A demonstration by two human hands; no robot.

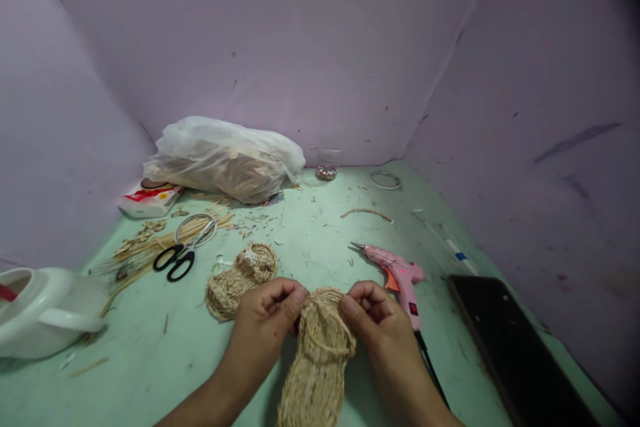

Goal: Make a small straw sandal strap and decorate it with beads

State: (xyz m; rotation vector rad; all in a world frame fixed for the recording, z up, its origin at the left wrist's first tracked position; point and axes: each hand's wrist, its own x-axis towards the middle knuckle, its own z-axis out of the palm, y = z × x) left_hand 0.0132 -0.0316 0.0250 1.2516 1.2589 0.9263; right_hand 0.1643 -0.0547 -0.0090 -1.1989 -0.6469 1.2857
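Observation:
A woven straw slipper (315, 373) made of coiled braid lies lengthwise in front of me, its strap end pointing away. My left hand (273, 317) pinches the left edge of that end between thumb and fingers. On the opposite edge, my right hand (375, 317) grips it the same way, fingers curled. A second, smaller-looking straw slipper (243, 280) with a cluster of white beads on its strap rests just beyond my left hand. Beyond my right hand lies a pink glue gun (397, 273) with an orange trigger, its small red light lit.
Black-handled scissors (183, 257) lie on straw strands at left, near a white jug (45, 313). A plastic bag (225, 157), a tissue pack (150, 200) and a bead jar (328, 167) stand at the back. A black phone-like slab (515, 347) lies right. Walls enclose the green table (320, 240).

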